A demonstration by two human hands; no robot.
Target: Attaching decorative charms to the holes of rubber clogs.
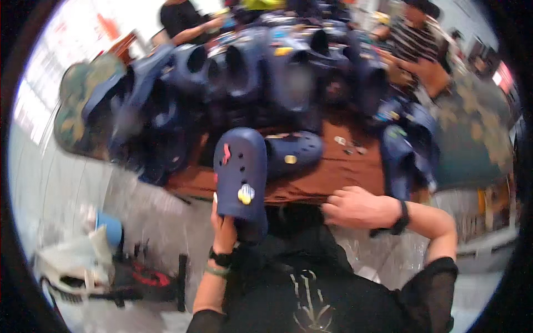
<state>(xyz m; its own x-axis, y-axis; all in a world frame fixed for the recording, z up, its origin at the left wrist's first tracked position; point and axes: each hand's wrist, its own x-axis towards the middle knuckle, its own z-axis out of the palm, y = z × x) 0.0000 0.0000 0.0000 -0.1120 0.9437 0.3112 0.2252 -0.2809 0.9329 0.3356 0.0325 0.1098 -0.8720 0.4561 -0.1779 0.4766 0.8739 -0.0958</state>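
Beyond both hands a brown table (338, 169) carries a large heap of navy clogs (266, 72), piled well past the fingertips and spilling toward the far side, where other people stand. Just beyond the left hand a second navy clog (293, 152) lies on its side on the table. The left hand (224, 232) is closed around the heel end of a navy clog (241, 177), holding it upright above the table edge with its toe pointing away; a red charm (226, 154) and a yellow charm (246, 193) sit in its holes. The right hand (355, 207) is loosely curled and holds nothing, resting at the table edge beside the clog. The one-handed heel grip looks slack, so the clog could tip or slip, and a loosely seated charm could pop out.
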